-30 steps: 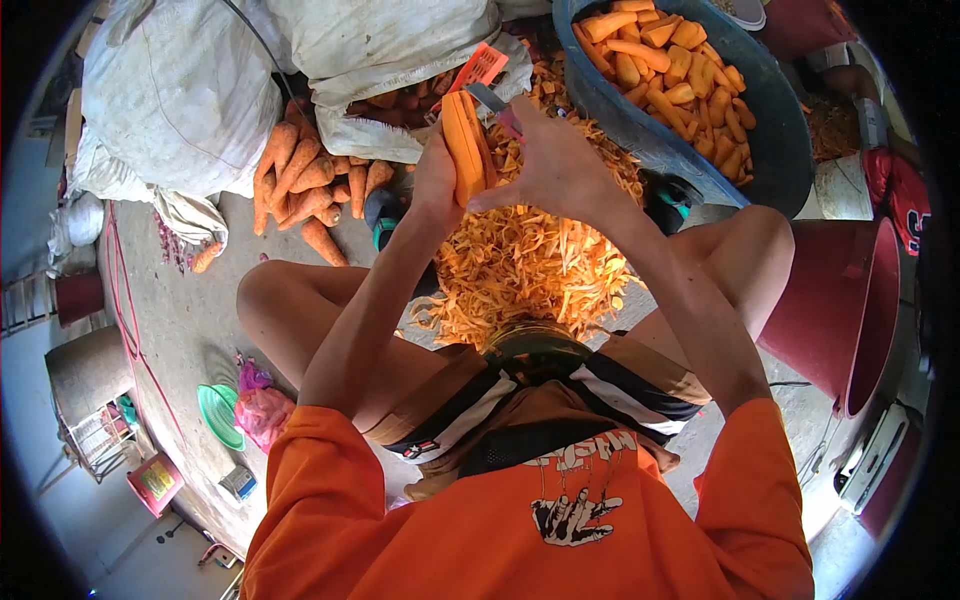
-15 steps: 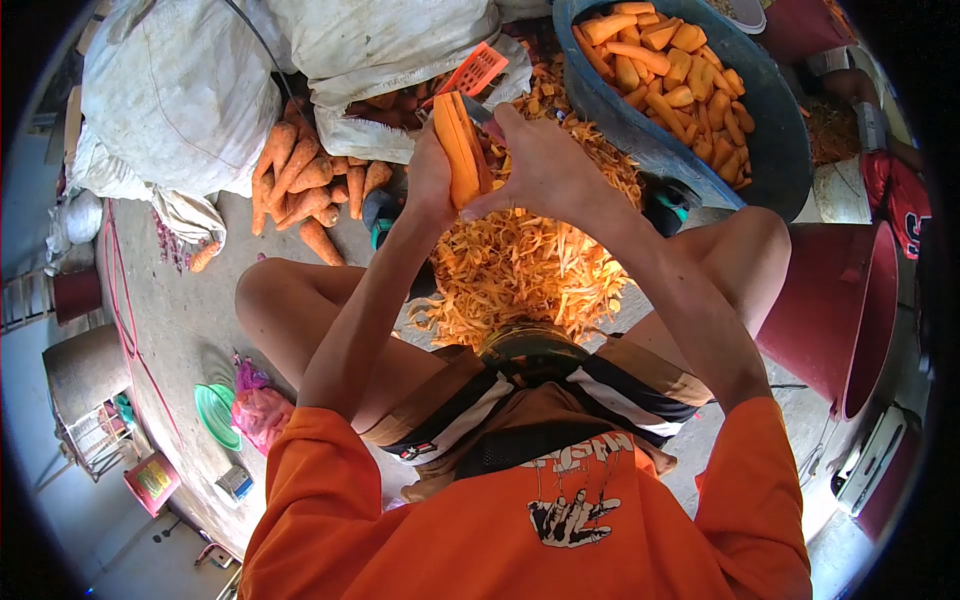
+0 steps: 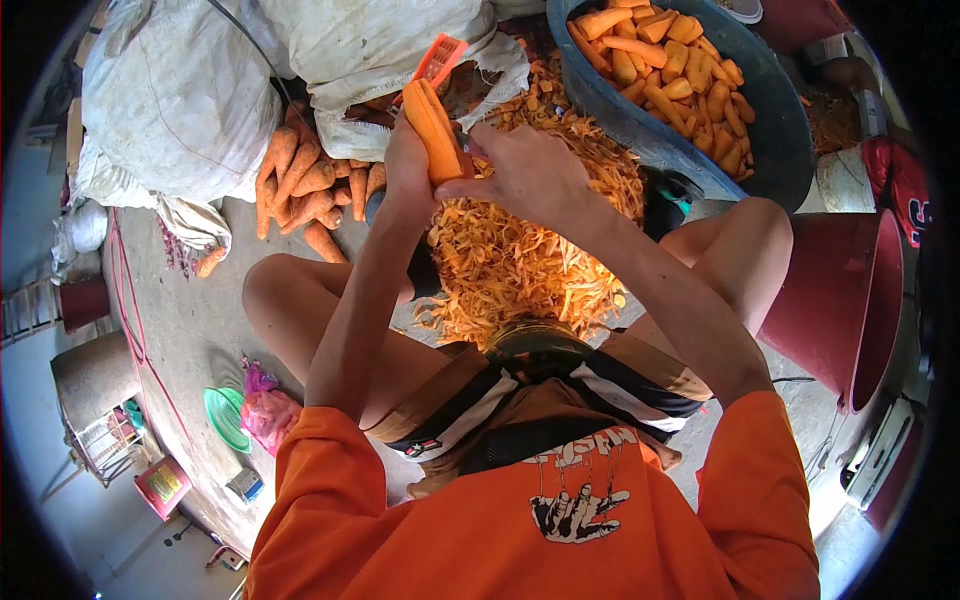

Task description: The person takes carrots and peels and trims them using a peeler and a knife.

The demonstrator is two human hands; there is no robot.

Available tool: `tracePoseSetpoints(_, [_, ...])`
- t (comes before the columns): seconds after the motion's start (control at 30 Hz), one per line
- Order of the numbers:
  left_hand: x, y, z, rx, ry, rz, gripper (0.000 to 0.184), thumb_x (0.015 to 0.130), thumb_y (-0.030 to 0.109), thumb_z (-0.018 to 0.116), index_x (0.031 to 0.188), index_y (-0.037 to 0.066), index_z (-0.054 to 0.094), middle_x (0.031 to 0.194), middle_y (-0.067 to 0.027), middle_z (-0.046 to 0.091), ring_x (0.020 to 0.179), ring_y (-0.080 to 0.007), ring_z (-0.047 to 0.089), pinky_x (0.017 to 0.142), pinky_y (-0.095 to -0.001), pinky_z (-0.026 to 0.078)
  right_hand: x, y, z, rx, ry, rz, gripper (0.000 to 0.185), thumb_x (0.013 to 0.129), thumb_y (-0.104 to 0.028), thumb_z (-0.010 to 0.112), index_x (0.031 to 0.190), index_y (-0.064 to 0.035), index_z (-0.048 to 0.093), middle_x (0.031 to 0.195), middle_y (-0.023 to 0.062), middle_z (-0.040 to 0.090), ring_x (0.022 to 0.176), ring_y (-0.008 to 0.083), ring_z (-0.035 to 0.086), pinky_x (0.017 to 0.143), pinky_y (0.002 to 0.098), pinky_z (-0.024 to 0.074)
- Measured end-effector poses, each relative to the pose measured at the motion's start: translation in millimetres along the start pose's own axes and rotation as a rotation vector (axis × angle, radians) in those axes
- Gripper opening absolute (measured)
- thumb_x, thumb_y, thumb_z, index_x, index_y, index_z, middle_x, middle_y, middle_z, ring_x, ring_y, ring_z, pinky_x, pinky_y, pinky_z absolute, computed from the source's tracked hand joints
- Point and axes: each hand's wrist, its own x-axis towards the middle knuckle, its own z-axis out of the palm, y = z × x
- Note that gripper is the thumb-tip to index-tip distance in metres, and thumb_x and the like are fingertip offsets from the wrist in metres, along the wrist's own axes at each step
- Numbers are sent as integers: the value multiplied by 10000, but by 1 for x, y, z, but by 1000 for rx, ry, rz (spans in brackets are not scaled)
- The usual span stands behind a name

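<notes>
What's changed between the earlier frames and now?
Left hand and carrot shifted left, carrot's far end leaning further left. Right hand, with the peeler, came down along the carrot toward the wearer. Nothing grabbed or released; tub and peelings heap look unchanged.

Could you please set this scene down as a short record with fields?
Left hand: holds a peeled-looking carrot upright; hand around its lower part
Right hand: beside the carrot; hand on a small tool, mostly hidden
Below hands: heap of orange peelings on the floor
Blue tub: holds smooth, peeled-looking carrots
Left floor: rough carrots beside white sacks; farther back, green basin beside pink bag
Right floor: large dark-red bucket
</notes>
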Motion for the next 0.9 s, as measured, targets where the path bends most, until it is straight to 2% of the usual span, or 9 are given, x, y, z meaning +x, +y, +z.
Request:
tracePoseSetpoints(0.23, [3,10,4,22,49,144,361,1123,379,367,1195,91,573,945,-78,667,792,-218,652,715,-373,558,2,6,11,202,12,-1,713,860,-710,700,854,2,666,761,193,668,751,376,690,683,474,522])
tracePoseSetpoints(0.37, [1,13,8,24,134,252,357,1125,359,348,1181,82,567,954,-88,669,777,-226,655,712,-368,560,3,6,22,277,-24,70,710,891,-696,681,841,11,643,736,183,646,719,369,666,669,467,505])
tracePoseSetpoints(0.43, [7,9,3,-24,126,300,367,1125,367,344,1205,78,555,952,-100,677,797,-233,670,713,-372,569,4,7,21,245,-69,42,691,918,-682,654,983,5,685,867,202,711,819,388,707,759,476,551])
tracePoseSetpoints(0.57, [23,8,5,124,151,441,413,1124,381,368,1155,42,602,891,-91,664,737,-203,632,680,-349,529,4,17,16,377,-151,-23,629,943,-615,677,977,11,621,833,183,654,776,345,652,703,450,494])
tracePoseSetpoints(0.63, [26,13,2,637,165,660,532,1122,402,389,925,-31,628,707,-83,578,686,-200,591,654,-374,457,4,30,9,186,-126,-33,536,964,-525,688,1016,0,593,892,188,662,805,342,655,722,455,492])
tracePoseSetpoints(0.73, [20,21,-9,945,230,823,555,1123,386,408,849,-48,619,638,-67,498,645,-173,504,624,-365,404,-3,65,-9,59,62,-28,445,983,-439,682,1043,-9,582,893,185,658,803,342,647,741,458,495])
tracePoseSetpoints(0.77, [21,22,-8,730,201,792,535,1124,382,411,883,-41,634,656,-66,502,645,-170,455,618,-380,393,-3,78,-19,56,66,-28,445,983,-439,682,1043,-9,582,893,185,658,803,342,647,741,458,495])
tracePoseSetpoints(0.87, [27,26,-22,738,177,675,526,1121,395,422,932,-39,652,720,-80,562,662,-176,480,640,-381,408,0,85,-53,-95,53,-70,366,1022,-365,650,1162,-33,590,905,151,659,822,309,661,746,422,509])
tracePoseSetpoints(0.9, [21,26,-17,740,183,674,526,1121,395,422,932,-39,652,720,-80,562,662,-176,480,640,-381,408,0,79,-61,27,154,-66,326,1019,-308,640,1181,-32,581,894,191,653,877,334,683,754,448,513])
